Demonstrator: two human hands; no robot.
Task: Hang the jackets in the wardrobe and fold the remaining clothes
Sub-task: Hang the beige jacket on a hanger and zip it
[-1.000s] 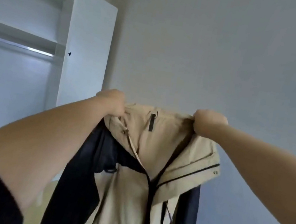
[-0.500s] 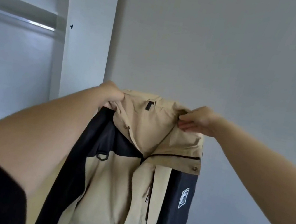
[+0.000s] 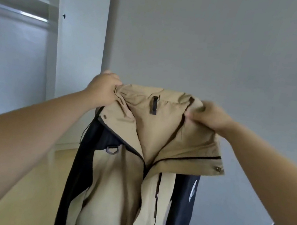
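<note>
Clutching jacket (image 3: pixel 122 186): left grip (image 3: pixel 102 89), right grip (image 3: pixel 209 114) | lower part out of frame

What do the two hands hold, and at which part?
Both hold the jacket by its collar: the left hand at one end, the right hand at the other.

Tan-and-navy jacket (image 3: pixel 128 183) hung upright at six o'clock, front facing us, collar spread open; wardrobe (image 3: pixel 50 52) stood open at ten o'clock.
</note>
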